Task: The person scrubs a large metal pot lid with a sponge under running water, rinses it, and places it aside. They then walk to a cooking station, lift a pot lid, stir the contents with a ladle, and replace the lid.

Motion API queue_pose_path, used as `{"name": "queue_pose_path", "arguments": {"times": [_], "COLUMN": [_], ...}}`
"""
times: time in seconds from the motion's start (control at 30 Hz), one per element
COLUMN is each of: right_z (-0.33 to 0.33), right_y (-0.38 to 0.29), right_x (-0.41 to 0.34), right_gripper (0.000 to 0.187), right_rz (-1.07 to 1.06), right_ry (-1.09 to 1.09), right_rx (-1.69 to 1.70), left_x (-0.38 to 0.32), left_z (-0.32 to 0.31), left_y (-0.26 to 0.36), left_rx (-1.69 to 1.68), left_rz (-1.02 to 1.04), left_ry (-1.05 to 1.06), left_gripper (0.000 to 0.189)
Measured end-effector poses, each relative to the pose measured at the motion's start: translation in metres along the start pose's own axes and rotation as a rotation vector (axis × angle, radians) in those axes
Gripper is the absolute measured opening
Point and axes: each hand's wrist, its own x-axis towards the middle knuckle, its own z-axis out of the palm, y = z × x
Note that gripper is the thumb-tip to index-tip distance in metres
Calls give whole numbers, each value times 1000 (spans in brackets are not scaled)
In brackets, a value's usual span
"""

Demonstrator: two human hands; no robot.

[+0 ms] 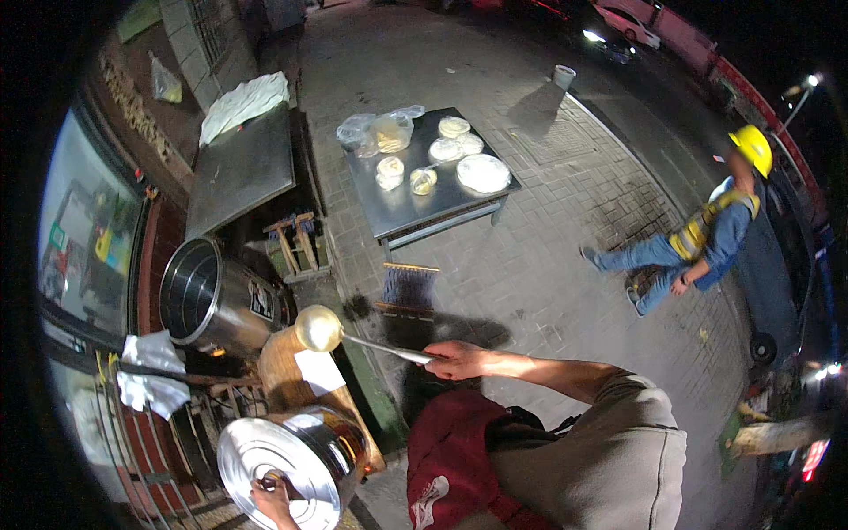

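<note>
My right hand [454, 361] grips the handle of a long metal ladle [319, 328]. Its round bowl is raised over a wooden board [281, 364], and a white sheet [320, 372] lies on that board. At the lower left, the fingers of my left hand [273, 505] are closed on the knob of a round steel lid [248, 447]. The lid rests on a steel stockpot [331, 437]. A second, taller steel pot [262, 298] stands uncovered beyond the board; its bottom is hidden in shadow.
A dark table [404, 212] bears flatbreads [446, 150], a large round plate [483, 173] and plastic bags [391, 132]. A folding stool [409, 288] stands before it. A metal counter [245, 179] holds a white cloth [248, 103]. A person in a yellow helmet [752, 151] walks at right.
</note>
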Motion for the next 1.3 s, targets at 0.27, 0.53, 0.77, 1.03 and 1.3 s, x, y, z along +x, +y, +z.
{"name": "queue_pose_path", "arguments": {"times": [0.27,0.53,0.77,1.03,1.3], "right_z": [5,5,20,74,243], "right_y": [12,-12,-70,-135,-167], "right_x": [3,-2,30,99,197], "right_gripper": [20,32,35,27,39], "right_rz": [-73,100,118,-112,-361], "right_ry": [22,-64,-182,-390,-510], "right_rx": [1,82,14,-473,-1355], "left_x": [8,-13,-71,-315,-489], "left_z": [-18,-63,-156,-162,-81], "left_y": [49,79,80,2,3], "left_rx": [-16,24,-590,-1446,-1494], "left_rz": [-85,3,-453,-736,-1127], "left_ry": [-76,39,86,739,1139], "left_gripper": [56,55,37,44,45]}}
